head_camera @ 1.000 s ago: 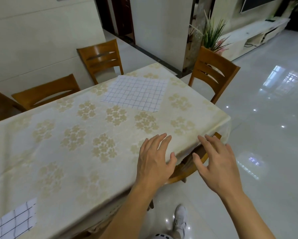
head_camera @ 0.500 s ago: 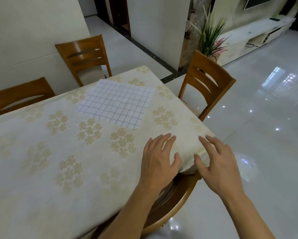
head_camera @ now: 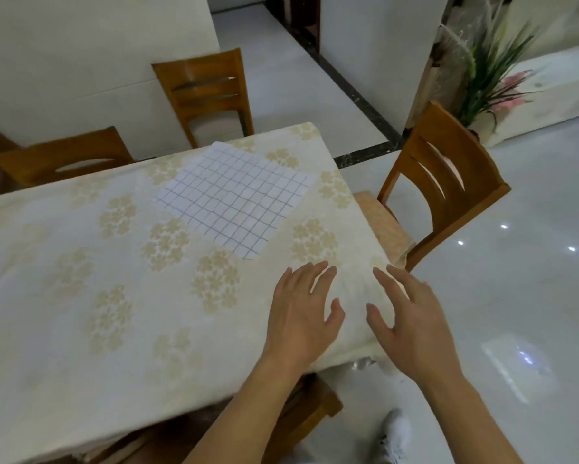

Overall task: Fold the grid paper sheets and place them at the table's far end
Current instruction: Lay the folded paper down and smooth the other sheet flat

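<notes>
Grid paper sheet [head_camera: 234,199] lies flat and unfolded on the floral-clothed counter [head_camera: 80,296], ahead of both hands and a little to their left, turned like a diamond with one corner pointing back toward the person. Left hand [head_camera: 301,309] is the nearer of the two, its fingertips just short of that near corner; right hand [head_camera: 412,323] sits beside it over the counter's right edge. Both are empty, fingers spread, holding nothing. From where I stand, the reach is forward and slightly leftward. Compared with half a second back, the sheet sits closer to the hands and more central, and the second sheet seen earlier at the near left is out of view.
</notes>
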Available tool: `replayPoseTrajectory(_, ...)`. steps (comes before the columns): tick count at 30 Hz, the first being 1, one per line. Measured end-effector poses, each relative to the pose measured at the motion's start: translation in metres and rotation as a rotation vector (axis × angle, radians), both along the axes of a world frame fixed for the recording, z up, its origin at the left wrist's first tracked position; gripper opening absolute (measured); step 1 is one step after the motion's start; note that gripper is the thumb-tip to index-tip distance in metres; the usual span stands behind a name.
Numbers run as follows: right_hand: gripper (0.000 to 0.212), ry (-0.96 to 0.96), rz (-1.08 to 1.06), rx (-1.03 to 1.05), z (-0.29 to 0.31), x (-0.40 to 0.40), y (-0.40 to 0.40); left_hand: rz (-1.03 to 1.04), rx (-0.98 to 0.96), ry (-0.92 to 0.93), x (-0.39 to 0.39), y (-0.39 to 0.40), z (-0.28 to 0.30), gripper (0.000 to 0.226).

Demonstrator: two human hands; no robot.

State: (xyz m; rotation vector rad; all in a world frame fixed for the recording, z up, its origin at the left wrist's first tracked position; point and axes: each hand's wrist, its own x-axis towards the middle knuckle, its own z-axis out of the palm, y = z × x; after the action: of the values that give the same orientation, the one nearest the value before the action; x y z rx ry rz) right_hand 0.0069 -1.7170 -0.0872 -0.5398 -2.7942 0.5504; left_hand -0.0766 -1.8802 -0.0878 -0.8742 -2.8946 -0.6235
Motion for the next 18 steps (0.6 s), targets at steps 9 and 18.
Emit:
replayPoseTrajectory(9,0.052,0.026,0.253,-0.023,-0.008,-0.020,0.126,0.210,0.023,-0.028,0.012,0.108,0.006,0.046)
replayPoseTrajectory(18,0.055,0.049,0.450,-0.141,-0.011,-0.075,0.149,0.411,0.013,0.015,0.005,0.115,0.011,0.046)
